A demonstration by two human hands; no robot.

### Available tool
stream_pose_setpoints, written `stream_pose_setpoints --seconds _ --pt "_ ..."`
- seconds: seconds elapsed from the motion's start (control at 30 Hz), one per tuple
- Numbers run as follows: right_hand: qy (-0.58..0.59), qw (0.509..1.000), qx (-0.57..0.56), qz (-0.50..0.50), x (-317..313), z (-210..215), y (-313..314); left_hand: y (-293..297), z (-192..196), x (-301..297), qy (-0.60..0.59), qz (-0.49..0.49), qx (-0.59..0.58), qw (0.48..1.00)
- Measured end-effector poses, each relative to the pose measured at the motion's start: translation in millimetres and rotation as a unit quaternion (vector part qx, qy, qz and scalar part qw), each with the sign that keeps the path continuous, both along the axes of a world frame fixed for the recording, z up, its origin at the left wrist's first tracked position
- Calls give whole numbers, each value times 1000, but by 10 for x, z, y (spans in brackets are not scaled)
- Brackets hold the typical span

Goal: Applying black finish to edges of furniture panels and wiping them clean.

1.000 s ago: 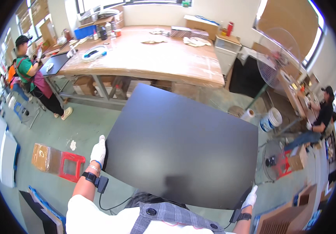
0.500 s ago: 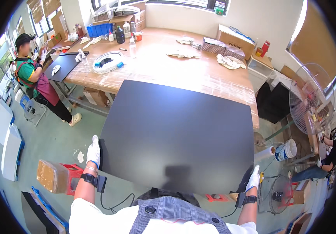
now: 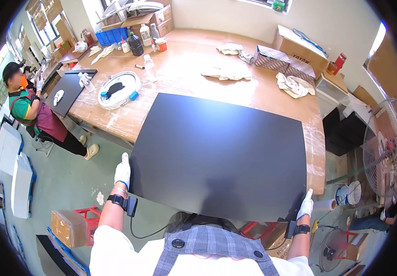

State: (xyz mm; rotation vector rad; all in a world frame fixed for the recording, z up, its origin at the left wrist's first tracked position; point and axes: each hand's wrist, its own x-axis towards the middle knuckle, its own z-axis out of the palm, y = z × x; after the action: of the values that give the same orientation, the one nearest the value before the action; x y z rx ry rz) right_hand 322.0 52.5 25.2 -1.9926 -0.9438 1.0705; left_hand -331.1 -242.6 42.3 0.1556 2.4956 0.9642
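A large flat black panel (image 3: 221, 152) lies in front of me, its far part over the near edge of the work table (image 3: 180, 55). My left hand (image 3: 122, 172), in a white glove, grips its left edge, thumb up along the side and the other fingers hidden beneath. At the near right corner my right hand (image 3: 305, 205), gloved the same way, holds the opposite edge; its fingers are also under the panel. The panel's dark surface carries a bright sheen at the far side and a shadow at the near side.
On the table stand a white ring-shaped part (image 3: 119, 90), bottles (image 3: 135, 44), cloths (image 3: 226, 73) and patterned boxes (image 3: 274, 62). A co-worker (image 3: 32, 106) stands left beside another black panel (image 3: 69, 92). A fan (image 3: 385, 147) is at right; a taped box (image 3: 69, 227) and red stool (image 3: 89, 221) are at left.
The panel and both my hands have come nearer the table, with more of the panel over its top. My view has turned slightly. Both hands keep their hold.
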Motion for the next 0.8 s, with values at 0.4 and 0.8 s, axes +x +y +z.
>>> stream_pose_setpoints --seconds 0.4,0.8 --pt "-165 984 -57 27 -437 -458 615 888 -169 -635 30 -86 -59 994" --pt "-567 811 39 138 -1837 557 772 964 -21 -954 119 -284 -160 938"
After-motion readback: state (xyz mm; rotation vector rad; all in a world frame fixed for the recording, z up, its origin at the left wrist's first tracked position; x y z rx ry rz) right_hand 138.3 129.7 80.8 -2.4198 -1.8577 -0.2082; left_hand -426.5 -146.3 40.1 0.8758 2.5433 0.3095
